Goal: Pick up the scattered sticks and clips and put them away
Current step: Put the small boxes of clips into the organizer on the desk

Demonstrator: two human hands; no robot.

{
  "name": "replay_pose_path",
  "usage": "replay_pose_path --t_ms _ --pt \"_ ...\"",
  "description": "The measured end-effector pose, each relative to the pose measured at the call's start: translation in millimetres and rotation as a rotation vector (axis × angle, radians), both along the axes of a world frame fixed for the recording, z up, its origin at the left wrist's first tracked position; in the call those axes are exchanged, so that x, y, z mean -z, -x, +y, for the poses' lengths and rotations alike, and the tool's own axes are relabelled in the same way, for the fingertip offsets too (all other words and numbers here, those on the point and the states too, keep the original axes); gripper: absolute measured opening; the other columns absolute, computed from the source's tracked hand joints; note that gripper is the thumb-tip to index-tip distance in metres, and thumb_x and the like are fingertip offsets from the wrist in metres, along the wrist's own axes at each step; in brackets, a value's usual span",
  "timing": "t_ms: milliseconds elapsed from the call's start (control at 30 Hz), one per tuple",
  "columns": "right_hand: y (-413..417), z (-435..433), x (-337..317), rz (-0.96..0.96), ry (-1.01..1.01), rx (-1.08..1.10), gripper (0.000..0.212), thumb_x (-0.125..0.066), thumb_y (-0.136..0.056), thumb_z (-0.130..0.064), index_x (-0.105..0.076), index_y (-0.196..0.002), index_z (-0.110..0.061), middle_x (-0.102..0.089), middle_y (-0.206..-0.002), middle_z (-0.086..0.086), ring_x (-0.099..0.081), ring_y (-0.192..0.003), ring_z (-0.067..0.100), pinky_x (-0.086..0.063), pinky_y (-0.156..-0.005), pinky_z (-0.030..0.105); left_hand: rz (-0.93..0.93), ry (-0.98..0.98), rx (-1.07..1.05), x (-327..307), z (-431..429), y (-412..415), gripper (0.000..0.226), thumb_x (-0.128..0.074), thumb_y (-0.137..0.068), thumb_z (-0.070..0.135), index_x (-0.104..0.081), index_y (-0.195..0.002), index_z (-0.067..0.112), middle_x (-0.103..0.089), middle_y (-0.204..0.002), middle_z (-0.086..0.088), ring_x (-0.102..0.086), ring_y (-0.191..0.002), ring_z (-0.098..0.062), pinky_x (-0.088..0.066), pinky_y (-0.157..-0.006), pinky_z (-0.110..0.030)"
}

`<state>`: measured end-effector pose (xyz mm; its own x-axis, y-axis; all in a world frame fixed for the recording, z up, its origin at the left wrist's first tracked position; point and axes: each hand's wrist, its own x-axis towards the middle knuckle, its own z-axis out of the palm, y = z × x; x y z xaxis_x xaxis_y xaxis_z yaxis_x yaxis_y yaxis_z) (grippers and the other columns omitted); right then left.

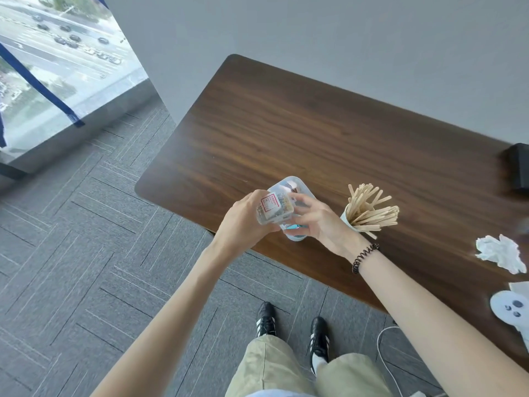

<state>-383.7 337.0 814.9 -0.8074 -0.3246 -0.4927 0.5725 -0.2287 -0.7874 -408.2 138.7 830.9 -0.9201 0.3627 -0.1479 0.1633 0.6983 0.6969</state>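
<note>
A small clear plastic box of clips (pixel 275 209) with a red-framed label is held in the air above the table's front edge. My left hand (pixel 245 217) grips it from the left and my right hand (pixel 317 220) holds it from the right. Under it on the table stands a larger clear tub (pixel 296 186) with clips and a blue item inside, partly hidden by my hands. To the right, a white cup (pixel 350 223) holds a fan of wooden sticks (pixel 369 209).
The dark wooden table (pixel 300 133) stands against a grey wall. A crumpled white tissue (pixel 499 253) and a white controller (pixel 512 309) lie at the right edge, a black box (pixel 519 167) at the far right. Grey carpet, my shoes and a white cable (pixel 382 351) are below.
</note>
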Motion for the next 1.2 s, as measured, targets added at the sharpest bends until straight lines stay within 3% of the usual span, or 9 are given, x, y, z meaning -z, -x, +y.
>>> replay_pose_path --t_ms 233,367,467,567,667,733,833,933,1200 --pt "-6.9 12.9 0.9 0.152 -0.109 -0.007 0.059 -0.077 -0.076 -0.006 -0.052 -0.128 -0.019 -0.058 -0.128 0.009 -0.056 -0.118 0.026 -0.05 -0.095 0.047 -0.039 -0.003 0.09 -11.0 16.3 5.7 0.059 -0.085 -0.066 0.038 -0.052 -0.112 0.024 -0.057 -0.095 0.017 -0.056 -0.08 -0.003 -0.047 -0.066 -0.019" --pt "-8.9 24.3 -4.1 0.154 -0.266 0.048 0.055 -0.079 -0.075 -0.009 -0.046 -0.12 -0.012 -0.058 -0.122 0.008 -0.063 -0.105 0.019 -0.055 -0.083 0.035 -0.032 -0.074 0.079 -3.9 18.3 7.8 0.049 -0.078 -0.074 0.027 -0.05 -0.114 0.021 -0.053 -0.104 0.012 -0.05 -0.092 -0.007 -0.04 -0.073 -0.019" --pt "-8.3 34.1 -2.8 0.141 -0.376 0.09 0.051 -0.08 -0.075 -0.013 -0.045 -0.112 -0.009 -0.054 -0.124 0.006 -0.065 -0.104 0.018 -0.058 -0.076 0.038 -0.241 -0.202 -0.021 -4.7 18.8 9.2 0.044 -0.072 -0.079 0.017 -0.045 -0.114 0.017 -0.052 -0.112 0.0 -0.051 -0.091 -0.007 -0.038 -0.066 -0.013" --pt "-7.1 41.3 0.1 0.15 -0.459 0.112 0.052 -0.081 -0.072 -0.02 -0.044 -0.107 -0.012 -0.055 -0.12 0.006 -0.065 -0.104 0.02 -0.057 -0.078 0.047 -0.422 -0.277 -0.054 -3.9 21.5 8.8 0.051 -0.076 -0.076 0.033 -0.045 -0.114 0.021 -0.05 -0.116 -0.002 -0.054 -0.099 -0.007 -0.047 -0.071 -0.018" --pt "-2.3 43.5 1.9 0.228 -0.629 0.148 0.054 -0.08 -0.066 -0.031 -0.043 -0.105 -0.026 -0.052 -0.118 0.003 -0.061 -0.107 0.022 -0.057 -0.08 0.046 -0.53 -0.371 -0.084 -8.1 27.6 5.2 0.013 -0.051 -0.096 0.041 -0.048 -0.096 0.029 -0.053 -0.104 0.006 -0.056 -0.094 -0.005 -0.052 -0.081 -0.032" --pt "2.0 42.4 1.9 0.307 -0.809 0.116 0.05 -0.077 -0.071 -0.03 -0.046 -0.109 -0.033 -0.054 -0.117 -0.002 -0.058 -0.107 0.018 -0.055 -0.083 0.037 -0.471 -0.393 -0.134 -0.6 29.3 5.0 0.025 -0.037 -0.103 0.034 -0.051 -0.088 0.018 -0.055 -0.092 0.002 -0.055 -0.084 -0.012 -0.052 -0.076 -0.031" --pt "8.5 37.5 2.5 0.427 -1.102 0.039 0.029 -0.071 -0.08 -0.025 -0.058 -0.106 -0.028 -0.056 -0.113 -0.004 -0.052 -0.107 0.014 -0.048 -0.081 0.026 -0.349 -0.312 -0.227 21.0 23.5 8.8 0.023 -0.052 -0.097 0.029 -0.055 -0.102 0.007 -0.059 -0.099 -0.004 -0.055 -0.081 -0.011 -0.049 -0.067 -0.022" --pt "14.9 33.9 2.2 0.44 -1.218 0.008 0.022 -0.07 -0.082 -0.024 -0.063 -0.102 -0.024 -0.056 -0.11 -0.002 -0.052 -0.098 0.012 -0.041 -0.065 0.015 -0.25 -0.243 -0.211 35.7 17.9 13.8 0.033 -0.069 -0.085 0.036 -0.061 -0.109 0.014 -0.063 -0.104 0.005 -0.059 -0.091 -0.009 -0.049 -0.073 -0.017" --pt "32.9 37.8 3.8 0.448 -1.317 -0.15 0.031 -0.076 -0.077 -0.014 -0.065 -0.105 -0.021 -0.059 -0.107 0.001 -0.058 -0.096 0.017 -0.05 -0.073 0.027 -0.108 -0.24 -0.324 50.1 31.4 12.9 0.029 -0.068 -0.087 0.03 -0.047 -0.104 0.018 -0.059 -0.109 0.001 -0.06 -0.093 -0.01 -0.053 -0.071 -0.023"
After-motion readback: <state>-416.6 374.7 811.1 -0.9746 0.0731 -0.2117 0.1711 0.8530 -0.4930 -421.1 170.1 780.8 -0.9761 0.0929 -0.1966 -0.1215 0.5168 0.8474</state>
